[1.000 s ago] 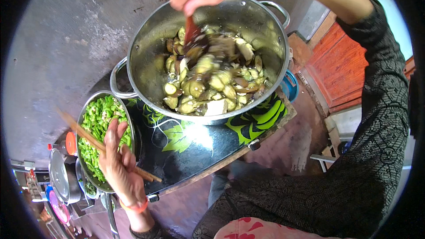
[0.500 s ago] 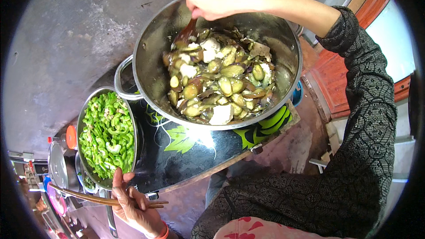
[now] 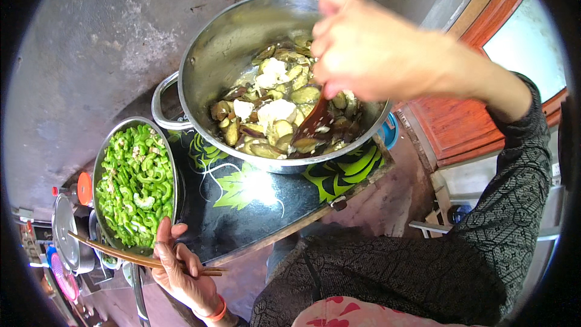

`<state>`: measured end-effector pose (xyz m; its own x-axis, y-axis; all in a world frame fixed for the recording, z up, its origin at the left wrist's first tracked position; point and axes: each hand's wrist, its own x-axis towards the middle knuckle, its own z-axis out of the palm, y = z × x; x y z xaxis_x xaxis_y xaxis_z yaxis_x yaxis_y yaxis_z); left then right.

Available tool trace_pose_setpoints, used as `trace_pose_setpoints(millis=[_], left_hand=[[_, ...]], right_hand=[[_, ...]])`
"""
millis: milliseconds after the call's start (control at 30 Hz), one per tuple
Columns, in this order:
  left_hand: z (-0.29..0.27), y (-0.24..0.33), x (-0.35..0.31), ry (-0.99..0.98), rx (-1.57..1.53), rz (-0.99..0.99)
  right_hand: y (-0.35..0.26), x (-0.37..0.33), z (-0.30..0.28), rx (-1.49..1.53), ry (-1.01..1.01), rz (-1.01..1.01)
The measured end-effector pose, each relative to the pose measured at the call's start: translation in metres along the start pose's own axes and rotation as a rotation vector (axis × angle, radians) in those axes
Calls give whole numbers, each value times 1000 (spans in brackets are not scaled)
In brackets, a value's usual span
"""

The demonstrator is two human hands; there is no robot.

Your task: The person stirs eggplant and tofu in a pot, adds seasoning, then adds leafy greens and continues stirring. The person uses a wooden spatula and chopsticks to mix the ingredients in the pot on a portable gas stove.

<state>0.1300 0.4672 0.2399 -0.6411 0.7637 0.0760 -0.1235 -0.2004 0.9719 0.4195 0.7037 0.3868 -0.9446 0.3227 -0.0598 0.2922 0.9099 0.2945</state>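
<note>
My right hand (image 3: 378,51) grips a reddish-brown wooden spatula (image 3: 316,122) over a large metal pot (image 3: 209,54). The spatula's blade is down among cooked eggplant slices (image 3: 304,95) and white, tofu-like chunks (image 3: 277,112) at the pot's near side. My left hand (image 3: 184,275) holds a pair of wooden chopsticks (image 3: 121,252), their long ends pointing left. It is beside the near rim of a pan (image 3: 176,175) full of chopped green vegetable (image 3: 134,184), apparently bitter melon. Whether the fingers touch that rim I cannot tell.
Beneath the pot is a black glass-topped stove (image 3: 254,230) with green leaf patterns. A lidded pot (image 3: 65,236), an orange cap (image 3: 85,188) and a pink basket (image 3: 63,277) are at the left. A grey wall (image 3: 109,36) rises behind; a red wooden door (image 3: 457,127) is at the right.
My right hand has swept the spatula from the pot's far left to its near right, pushing the eggplant along. My left hand still holds the chopsticks; the view has shifted slightly.
</note>
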Motion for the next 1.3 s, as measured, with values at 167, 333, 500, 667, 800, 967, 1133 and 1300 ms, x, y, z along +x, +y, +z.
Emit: trace_pose_setpoints(millis=[167, 333, 500, 667, 800, 967, 1133, 1300], left_hand=[[-6, -1, -3, -59, -15, -11], [-21, -4, -4, 44, 97, -56], [-25, -9, -4, 78, 84, -118], [-21, -10, -2, -14, 58, -133], [-18, -11, 2, -37, 59, -144], [-17, -12, 5, -77, 70, -171], [-16, -13, 7, -101, 59, -167], [-13, -15, 5, -58, 70, -185]], right_hand=[[17, 4, 38, -43, 12, 195], [51, -2, 2, -396, 148, 374], [43, -2, -24, -518, 137, 389], [38, 16, 16, -603, -41, 320], [32, -3, 19, -383, -254, 276], [28, -5, -3, -115, -550, 383], [31, 0, 4, 189, -549, 390], [37, -7, -5, 429, -418, 607]])
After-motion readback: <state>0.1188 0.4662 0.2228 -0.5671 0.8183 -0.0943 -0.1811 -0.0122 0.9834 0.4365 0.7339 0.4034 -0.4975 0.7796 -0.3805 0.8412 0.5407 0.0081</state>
